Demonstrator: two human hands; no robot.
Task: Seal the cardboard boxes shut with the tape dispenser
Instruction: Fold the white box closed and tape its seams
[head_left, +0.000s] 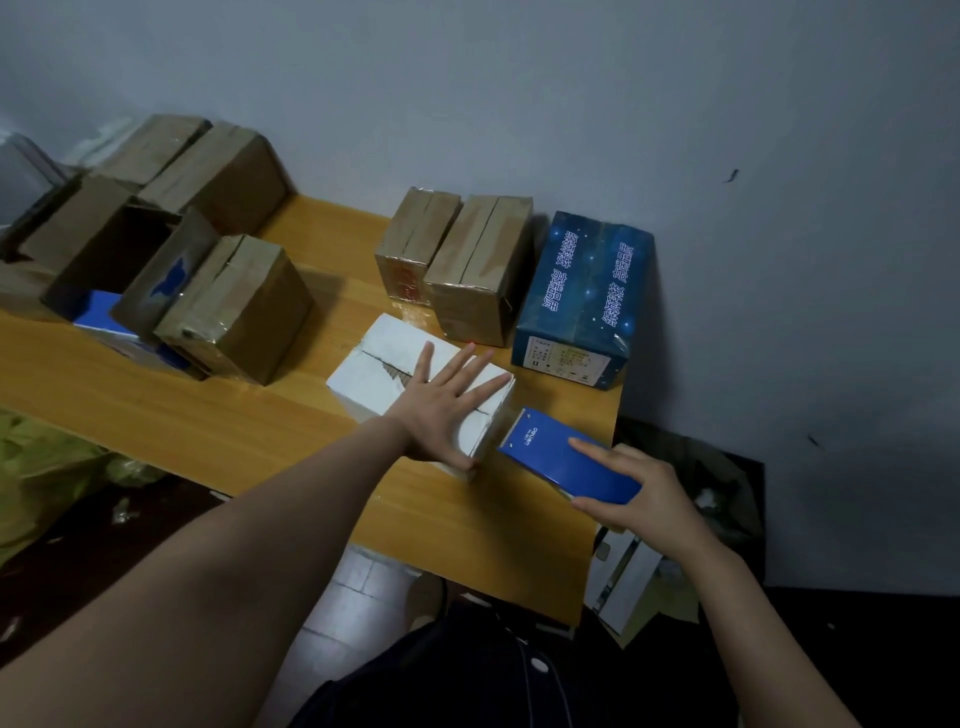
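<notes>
A white cardboard box (382, 369) lies on the wooden table (249, 415), its top flaps closed along a jagged seam. My left hand (447, 402) presses flat on its top with the fingers spread. The blue tape dispenser (558, 460) touches the box's near right side with its toothed front edge. My right hand (631, 486) grips the dispenser's rear end, forefinger laid along its top.
Two taped brown boxes (457, 260) and a dark blue printed box (584, 296) stand at the back right by the wall. More brown boxes (228, 306), one of them open, crowd the left. Bags and cardboard lie on the floor beyond the table's right edge.
</notes>
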